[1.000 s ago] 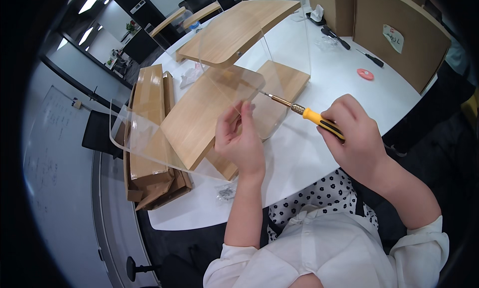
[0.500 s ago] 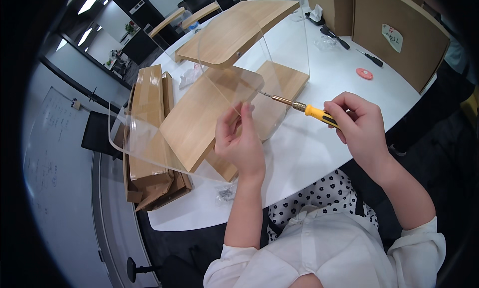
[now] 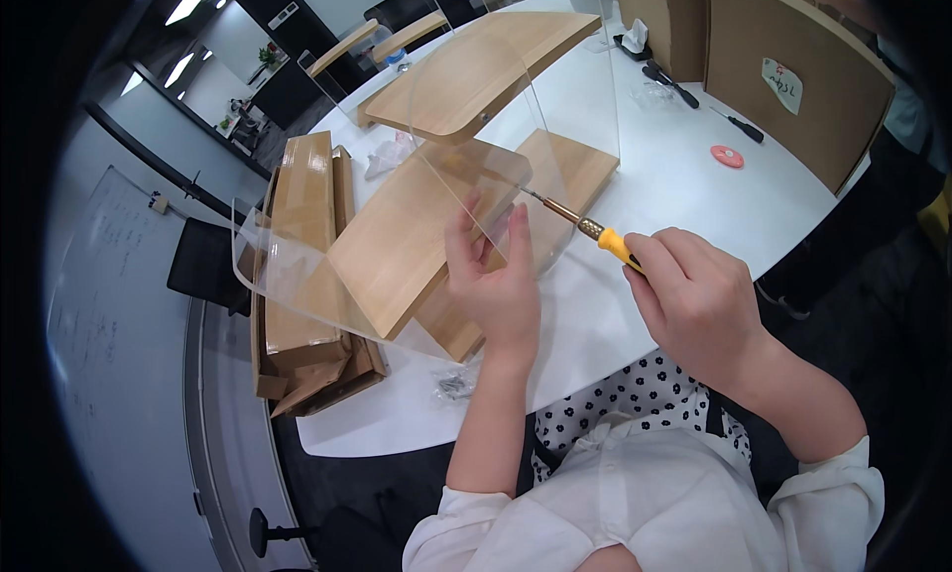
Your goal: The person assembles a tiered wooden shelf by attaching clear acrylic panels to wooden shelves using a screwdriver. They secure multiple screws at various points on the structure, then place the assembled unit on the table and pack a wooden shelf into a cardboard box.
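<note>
One screwdriver [image 3: 588, 227], yellow-handled, clamped in the right hand [image 3: 699, 304]; shaft slants up-left to the clear panel [image 3: 548, 243], tip near the end of the wooden board [image 3: 412, 235]. Left hand [image 3: 496, 280]: thumb and fingers apart beside the panel; contact cannot be told. Boards and panel on white table [image 3: 674, 200]; cardboard box [image 3: 300, 265] at left, pink disc [image 3: 727, 157] at far right.

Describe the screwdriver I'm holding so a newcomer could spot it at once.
Find the big white table, then the right hand showing against its near edge. Held in that hand is the screwdriver, its tip pointing away and to the left. Its yellow handle and brass-coloured shaft set it apart from the dark-handled tools lying farther back.
</note>
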{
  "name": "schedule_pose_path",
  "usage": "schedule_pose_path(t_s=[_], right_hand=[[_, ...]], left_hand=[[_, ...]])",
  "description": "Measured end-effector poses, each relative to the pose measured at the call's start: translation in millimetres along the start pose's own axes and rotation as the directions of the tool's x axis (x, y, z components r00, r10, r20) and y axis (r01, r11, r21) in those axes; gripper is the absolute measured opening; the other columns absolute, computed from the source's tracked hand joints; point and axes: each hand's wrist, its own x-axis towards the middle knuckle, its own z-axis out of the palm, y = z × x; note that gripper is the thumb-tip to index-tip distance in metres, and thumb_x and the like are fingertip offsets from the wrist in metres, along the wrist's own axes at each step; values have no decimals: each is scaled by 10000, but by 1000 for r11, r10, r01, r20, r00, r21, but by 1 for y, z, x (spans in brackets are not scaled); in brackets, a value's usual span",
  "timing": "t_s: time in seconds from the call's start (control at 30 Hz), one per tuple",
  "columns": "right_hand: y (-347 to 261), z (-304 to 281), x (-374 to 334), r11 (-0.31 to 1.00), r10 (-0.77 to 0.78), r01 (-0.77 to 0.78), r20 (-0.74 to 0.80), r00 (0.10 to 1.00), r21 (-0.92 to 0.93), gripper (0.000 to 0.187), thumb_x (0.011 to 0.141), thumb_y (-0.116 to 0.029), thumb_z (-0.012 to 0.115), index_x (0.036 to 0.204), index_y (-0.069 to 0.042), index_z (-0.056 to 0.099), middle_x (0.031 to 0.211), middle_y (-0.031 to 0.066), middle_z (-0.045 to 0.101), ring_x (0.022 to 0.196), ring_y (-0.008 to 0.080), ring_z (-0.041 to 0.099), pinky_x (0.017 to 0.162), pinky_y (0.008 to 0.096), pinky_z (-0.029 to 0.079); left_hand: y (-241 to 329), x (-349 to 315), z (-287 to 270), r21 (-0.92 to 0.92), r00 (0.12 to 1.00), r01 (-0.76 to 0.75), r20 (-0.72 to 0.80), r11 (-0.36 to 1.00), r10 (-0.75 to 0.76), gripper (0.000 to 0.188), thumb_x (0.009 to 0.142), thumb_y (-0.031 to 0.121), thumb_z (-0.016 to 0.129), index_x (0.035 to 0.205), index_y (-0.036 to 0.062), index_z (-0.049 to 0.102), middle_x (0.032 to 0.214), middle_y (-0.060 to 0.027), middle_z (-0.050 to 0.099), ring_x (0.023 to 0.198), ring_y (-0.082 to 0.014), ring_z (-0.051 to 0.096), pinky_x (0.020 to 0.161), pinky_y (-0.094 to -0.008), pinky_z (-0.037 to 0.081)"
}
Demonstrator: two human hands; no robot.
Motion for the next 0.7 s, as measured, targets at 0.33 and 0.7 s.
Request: schedule_pose_path(t_s=[0.33,0.7], right_hand=[[0,-2,2,957,-204,186,-63,977,-223,227,743,6,680,960,71,679,732,60,542,563,136,517,423,238,403],[17,3,5,-284,452,-704,738,501,651,135,936,-100,645,941,35,642,713,66,636,464,53,436,430,203,304]], left_hand=[[-2,4,2,-32,998,57,-11,998,-58,192,933,26,670,1099,-67,646,1043,-129,700,944,-158,683,843,-270,540],[-2,4,5,-26,997,71,-18,997,-72,170,945,20,654,1084,-76,639,1018,-135,696,955,-176,695,841,-278,553]])
